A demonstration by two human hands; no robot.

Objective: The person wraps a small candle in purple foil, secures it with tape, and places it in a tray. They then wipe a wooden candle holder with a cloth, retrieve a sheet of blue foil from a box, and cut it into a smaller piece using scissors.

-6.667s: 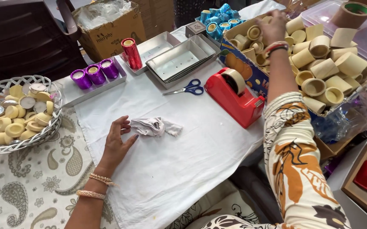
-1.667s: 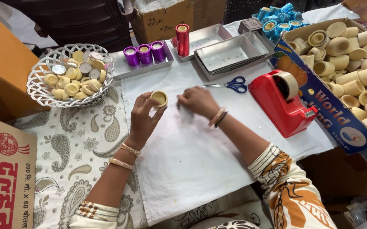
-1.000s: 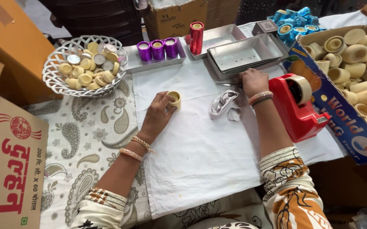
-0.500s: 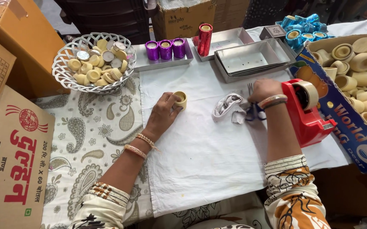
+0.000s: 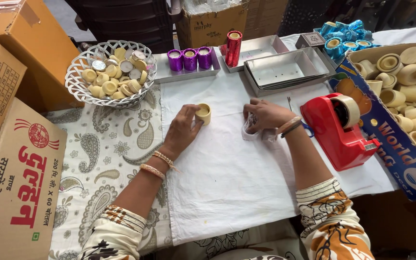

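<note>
In the head view, at frame centre, the left hand [image 5: 185, 129] pinches a small cream wax-filled cup [image 5: 203, 113] upright on the white cloth [image 5: 232, 178], steadying it. Just right of it, the right hand [image 5: 265, 115] closes loosely over a crumpled clear wrapper [image 5: 249, 131], beside the red tape dispenser [image 5: 338, 132].
</note>
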